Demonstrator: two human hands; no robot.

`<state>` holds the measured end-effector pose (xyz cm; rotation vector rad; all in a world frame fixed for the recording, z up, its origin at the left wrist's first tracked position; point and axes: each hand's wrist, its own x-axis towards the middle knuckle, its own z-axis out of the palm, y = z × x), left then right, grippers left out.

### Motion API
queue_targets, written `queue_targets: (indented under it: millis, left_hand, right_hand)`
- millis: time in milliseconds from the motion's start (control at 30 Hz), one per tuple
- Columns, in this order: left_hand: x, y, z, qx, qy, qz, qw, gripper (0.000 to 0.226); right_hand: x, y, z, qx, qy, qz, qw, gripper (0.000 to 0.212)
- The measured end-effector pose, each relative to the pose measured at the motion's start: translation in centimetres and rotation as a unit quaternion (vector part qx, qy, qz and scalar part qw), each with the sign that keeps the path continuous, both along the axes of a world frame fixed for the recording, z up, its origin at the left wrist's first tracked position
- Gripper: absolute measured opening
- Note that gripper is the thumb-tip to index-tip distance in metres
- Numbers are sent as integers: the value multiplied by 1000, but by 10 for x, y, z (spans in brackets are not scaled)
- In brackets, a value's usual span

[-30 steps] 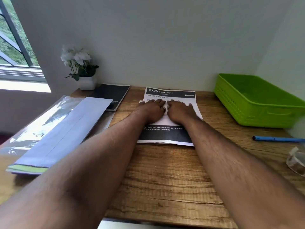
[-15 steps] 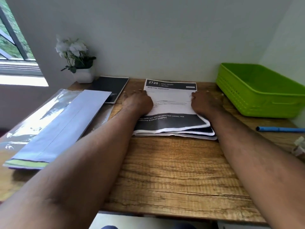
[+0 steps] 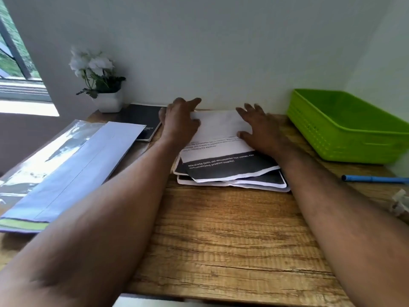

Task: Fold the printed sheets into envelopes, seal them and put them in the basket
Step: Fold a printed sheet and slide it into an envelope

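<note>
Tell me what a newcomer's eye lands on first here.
The two hands, left hand and right hand, meet mid-desk, folding the top white printed sheet over a stack of black-banded printed sheets. The bright green plastic basket at the right back pops next. A long pale blue envelope lies slanted at the left.

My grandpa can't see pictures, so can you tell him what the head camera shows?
Two hands, the left hand and right hand, fold the top printed sheet of a stack toward the person on a wooden desk. A green basket sits to the right, envelopes to the left, with a blue pen and a flower pot nearby.
</note>
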<state>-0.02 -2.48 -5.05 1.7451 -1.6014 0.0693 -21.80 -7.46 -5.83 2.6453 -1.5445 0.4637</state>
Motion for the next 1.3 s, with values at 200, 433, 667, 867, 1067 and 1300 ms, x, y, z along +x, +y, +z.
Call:
queue_targets:
  millis: [200, 433, 667, 867, 1067, 1300]
  left_hand:
    - [-11, 9, 6, -199, -20, -12, 980, 20]
    - [-27, 20, 5, 108, -135, 34, 984, 18]
    - [-37, 14, -6, 186, -128, -76, 971, 33]
    - [-36, 9, -20, 264, -141, -96, 949, 48]
    - [-35, 1, -23, 290, -142, -91, 942, 53]
    - [-40, 4, -18, 309, -154, -73, 936, 54]
  right_hand:
    - [3, 9, 3, -213, -53, 25, 975, 42]
    - [6, 16, 3, -6, -40, 60, 997, 17]
    - [11, 27, 11, 109, -70, 50, 990, 19]
    - [38, 27, 3, 56, -11, -2, 998, 31]
    - [56, 28, -11, 101, -65, -40, 992, 31]
    - [52, 37, -7, 107, 25, -144, 983, 51]
